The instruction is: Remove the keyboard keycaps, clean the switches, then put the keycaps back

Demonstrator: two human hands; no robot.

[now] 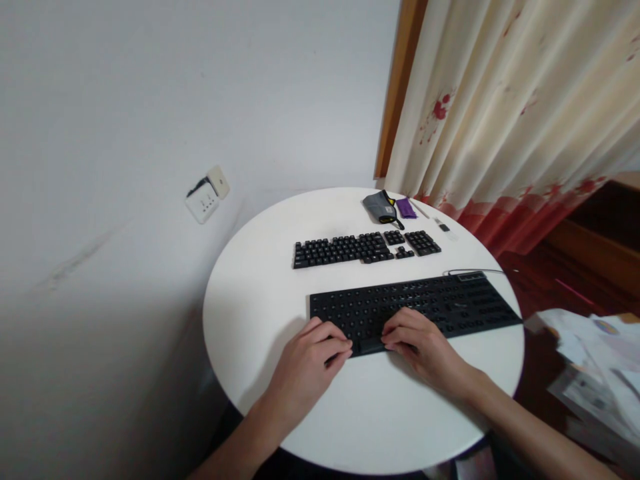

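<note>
One black keyboard (pixel 410 297) is located on the white round table (pixel 257 293), head view. The left hand (pixel 311 353) is positioned at the near left corner of the keyboard, fingers curled. The right hand (pixel 425 343) is positioned at the near edge, fingers bent over the keys. Both hands are spaced apart; whether either grips a part cannot be determined. A long bar key (pixel 371 345) lies between them. Beyond the keyboard, black keycaps (pixel 345 249) are arranged in keyboard layout.
</note>
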